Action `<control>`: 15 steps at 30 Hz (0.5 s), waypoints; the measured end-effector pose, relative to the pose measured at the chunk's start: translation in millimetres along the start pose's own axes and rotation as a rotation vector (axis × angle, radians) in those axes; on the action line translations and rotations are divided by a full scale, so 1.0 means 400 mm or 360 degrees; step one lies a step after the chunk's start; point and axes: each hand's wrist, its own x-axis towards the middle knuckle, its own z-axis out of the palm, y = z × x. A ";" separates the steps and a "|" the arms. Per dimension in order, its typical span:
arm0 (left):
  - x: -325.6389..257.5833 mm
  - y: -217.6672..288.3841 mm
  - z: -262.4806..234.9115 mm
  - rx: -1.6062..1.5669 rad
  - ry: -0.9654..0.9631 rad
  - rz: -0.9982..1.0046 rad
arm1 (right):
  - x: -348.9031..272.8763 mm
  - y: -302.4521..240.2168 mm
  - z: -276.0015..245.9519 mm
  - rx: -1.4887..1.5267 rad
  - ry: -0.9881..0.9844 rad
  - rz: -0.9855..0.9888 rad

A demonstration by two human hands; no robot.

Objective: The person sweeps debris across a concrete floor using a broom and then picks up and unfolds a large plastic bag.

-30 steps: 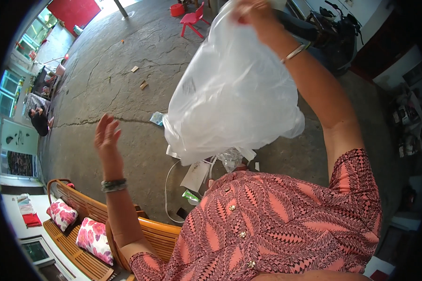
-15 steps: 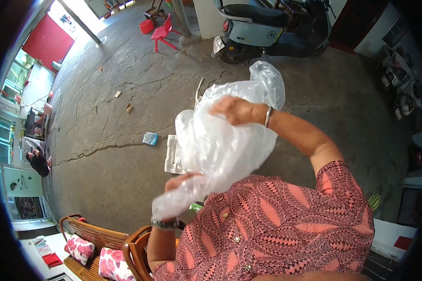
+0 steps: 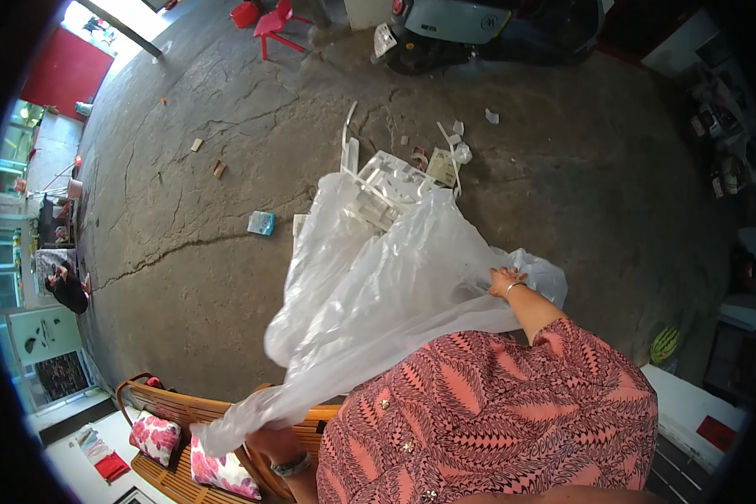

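A large sheet or bag of clear white plastic (image 3: 378,286) is stretched wide across the front of my body. My right hand (image 3: 506,280) is closed on its right side, with a bunched end puffing out beyond the fingers. At the lower left, my left hand (image 3: 270,438) grips the other end, held out over the wooden bench; plastic partly hides its fingers. Behind the plastic's upper edge, white foam packing pieces (image 3: 391,181) lie in a heap on the floor. The plastic covers part of that heap.
A blue packet (image 3: 260,223) lies on the concrete floor. Beside me is a wooden bench (image 3: 176,403) with flowered cushions (image 3: 155,435). Farther off stand a scooter (image 3: 454,21) and a red chair (image 3: 277,27). A person (image 3: 67,287) sits at far left; a watermelon (image 3: 664,344) is at right.
My hands have moved apart, the left down and left, the right down and right. The bunched plastic has spread wide between them, and the foam heap behind it has come into view.
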 end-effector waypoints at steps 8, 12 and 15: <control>0.015 0.063 -0.180 0.1056 0.0778 0.0603 | 0.102 0.136 0.122 0.0563 0.0495 0.0637; 0.020 0.082 -0.172 0.0518 0.0823 0.0465 | 0.153 0.121 0.166 0.1164 -0.0284 -0.0185; 0.041 0.090 -0.183 0.0776 0.0676 0.0466 | 0.329 0.049 0.230 -0.0478 0.0248 -0.0932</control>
